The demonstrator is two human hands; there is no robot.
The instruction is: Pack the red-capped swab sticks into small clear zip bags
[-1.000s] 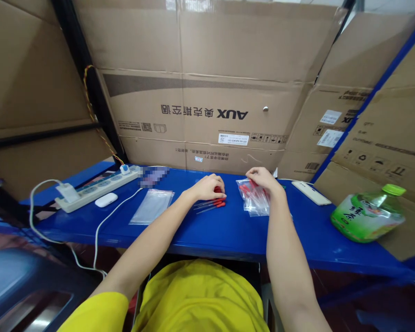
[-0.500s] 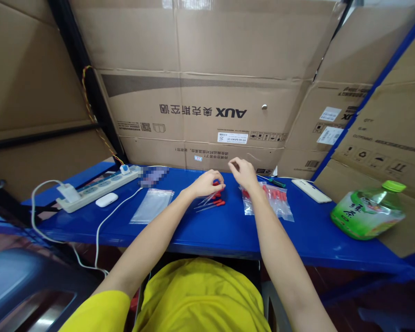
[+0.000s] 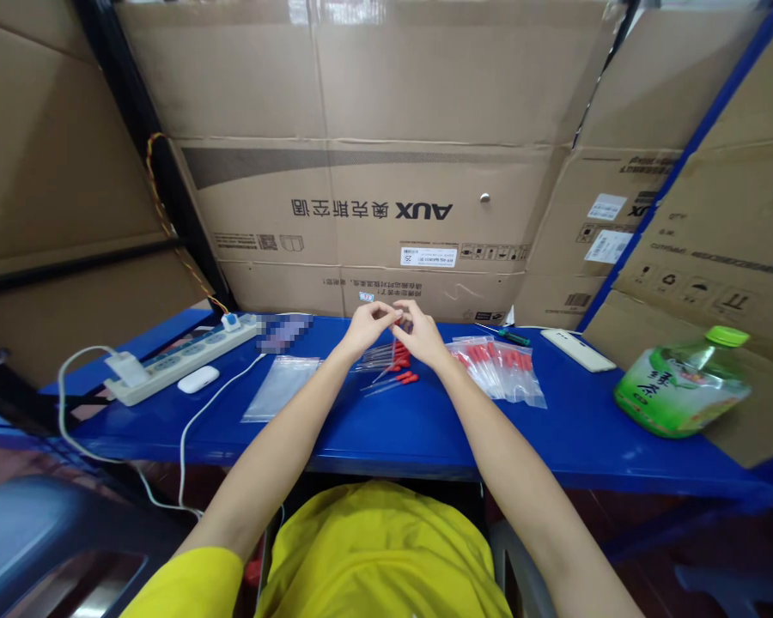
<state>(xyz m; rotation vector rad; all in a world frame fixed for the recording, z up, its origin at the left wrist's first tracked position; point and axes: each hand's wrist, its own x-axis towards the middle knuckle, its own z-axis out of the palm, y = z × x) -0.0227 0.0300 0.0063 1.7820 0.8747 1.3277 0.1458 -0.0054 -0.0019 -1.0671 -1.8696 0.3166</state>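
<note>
My left hand (image 3: 368, 330) and my right hand (image 3: 421, 335) meet at the fingertips above the desk. Both are closed in a pinch around what looks like a red-bulbed dropper, of which only a bit of red shows between the fingers. Beneath them lies a loose pile of droppers (image 3: 404, 354) with clear stems and red bulbs. To the right of my right hand are clear plastic bags of droppers (image 3: 489, 365). Left of my left forearm lies a stack of flat zip bags (image 3: 283, 386).
On the blue desk (image 3: 392, 442) are a power strip (image 3: 193, 354), a white earphone case (image 3: 197, 379), a screwdriver (image 3: 514, 337), a phone (image 3: 578, 350) and a large green drink bottle (image 3: 679, 386). Cardboard (image 3: 361, 172) walls the back and sides.
My right hand has come left and down from above the bagged droppers to meet my left hand. My left hand has risen slightly. The bagged droppers are less covered now.
</note>
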